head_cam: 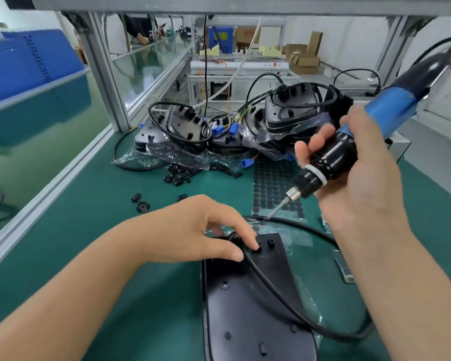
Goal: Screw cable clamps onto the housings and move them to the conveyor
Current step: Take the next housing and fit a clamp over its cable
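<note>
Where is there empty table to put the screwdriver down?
Bare green mat lies left of the near housing, between the aluminium rail and the left hand. It is crowded behind: loose clamps, the rubber-feet sheet and stacked housings.

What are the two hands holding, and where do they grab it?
The right hand grips the electric screwdriver round its black lower barrel. The left hand presses fingertips on the cable at the housing top.
</note>
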Motion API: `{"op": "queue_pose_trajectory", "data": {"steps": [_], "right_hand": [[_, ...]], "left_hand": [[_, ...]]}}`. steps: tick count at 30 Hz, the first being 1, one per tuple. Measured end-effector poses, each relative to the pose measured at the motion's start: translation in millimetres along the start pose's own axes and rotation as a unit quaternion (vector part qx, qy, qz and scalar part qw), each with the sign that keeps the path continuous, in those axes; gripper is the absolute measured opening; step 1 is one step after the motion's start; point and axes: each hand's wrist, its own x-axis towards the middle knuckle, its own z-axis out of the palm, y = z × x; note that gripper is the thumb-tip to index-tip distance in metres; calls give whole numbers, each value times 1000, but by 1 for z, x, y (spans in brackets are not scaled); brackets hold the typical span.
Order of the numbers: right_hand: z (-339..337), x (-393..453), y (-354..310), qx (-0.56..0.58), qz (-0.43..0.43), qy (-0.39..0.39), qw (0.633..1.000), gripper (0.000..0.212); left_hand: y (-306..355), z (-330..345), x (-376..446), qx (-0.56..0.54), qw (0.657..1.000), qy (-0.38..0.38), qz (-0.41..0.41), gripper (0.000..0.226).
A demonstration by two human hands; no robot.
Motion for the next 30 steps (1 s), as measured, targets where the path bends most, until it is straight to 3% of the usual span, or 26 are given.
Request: {"op": "queue_pose_trajectory", "data": {"steps": [6,11,18,25,30], "right_hand": [[-1,1,5,-54,-12,-15,998,16],[3,7,2,-50,-25,-46,997,15],[4,5,10,-111,-80,-83,987,15],[6,-7,19,-175,-161,-96,966,17],[5,-12,24,-183,-168,-103,963,18]], "left_hand": [[2,12,4,-16,995,99,-1,6],[3,23,15,-16,985,169,-37,15],[-4,22,23,-48,985,139,-87,17],[-3,32,22,-41,986,149,-60,16],[-7,32,20,-83,984,152,-44,11]]}}
